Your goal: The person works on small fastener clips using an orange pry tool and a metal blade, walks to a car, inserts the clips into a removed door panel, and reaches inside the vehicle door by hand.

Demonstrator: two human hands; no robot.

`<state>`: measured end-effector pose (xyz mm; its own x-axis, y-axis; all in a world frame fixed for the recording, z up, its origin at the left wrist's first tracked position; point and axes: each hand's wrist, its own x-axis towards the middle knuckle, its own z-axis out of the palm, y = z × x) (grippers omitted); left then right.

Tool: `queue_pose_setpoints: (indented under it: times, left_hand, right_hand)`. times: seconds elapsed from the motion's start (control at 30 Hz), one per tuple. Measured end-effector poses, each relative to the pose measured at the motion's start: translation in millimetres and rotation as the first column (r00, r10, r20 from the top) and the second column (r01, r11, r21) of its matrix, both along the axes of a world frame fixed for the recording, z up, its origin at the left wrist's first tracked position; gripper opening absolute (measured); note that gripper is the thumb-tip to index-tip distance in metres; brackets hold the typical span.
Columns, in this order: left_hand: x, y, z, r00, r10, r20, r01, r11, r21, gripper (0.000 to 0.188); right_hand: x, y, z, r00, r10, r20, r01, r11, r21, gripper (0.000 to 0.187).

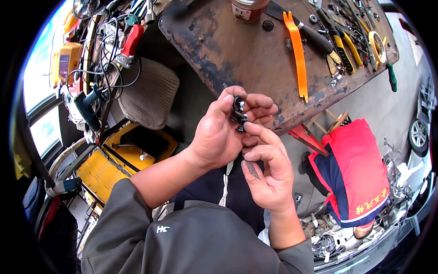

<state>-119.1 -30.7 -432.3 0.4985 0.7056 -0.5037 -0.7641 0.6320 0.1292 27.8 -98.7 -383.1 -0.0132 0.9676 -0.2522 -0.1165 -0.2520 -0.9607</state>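
White lettering point(163, 229) marks the dark grey top point(205, 246), and yellow characters point(371, 202) cross the red jacket point(353, 157)

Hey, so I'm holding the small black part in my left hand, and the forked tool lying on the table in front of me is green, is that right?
Not quite: the forked tool is orange, not green, as the head view shows. The rest stands: your left hand holds the small black part, and the tool lies on the table.
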Motion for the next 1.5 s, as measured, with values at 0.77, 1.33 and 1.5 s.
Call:
queue_pose_setpoints:
  times: [0.77, 1.33, 1.5]
  left_hand:
    - [15, -43, -8, 0.971, -0.019, -0.238, 0.071, 0.975, 0.212, 0.020]
    - [12, -157, 14, 0.167, 0.196, -0.966, 0.783, 0.569, 0.251, 0.020]
    - [-8, -157, -14, 0.187, 0.183, -0.965, 0.806, 0.533, 0.257, 0.022]
  right_hand:
    - [85, -30, -38, 0.544, -0.242, -0.804, 0.001, 0.958, -0.287, 0.015]
    - [88, -93, -75, 0.418, -0.231, -0.879, -0.441, 0.794, -0.419, 0.015]
    - [75, -93, -96, 0.480, -0.189, -0.857, -0.406, 0.818, -0.408, 0.015]
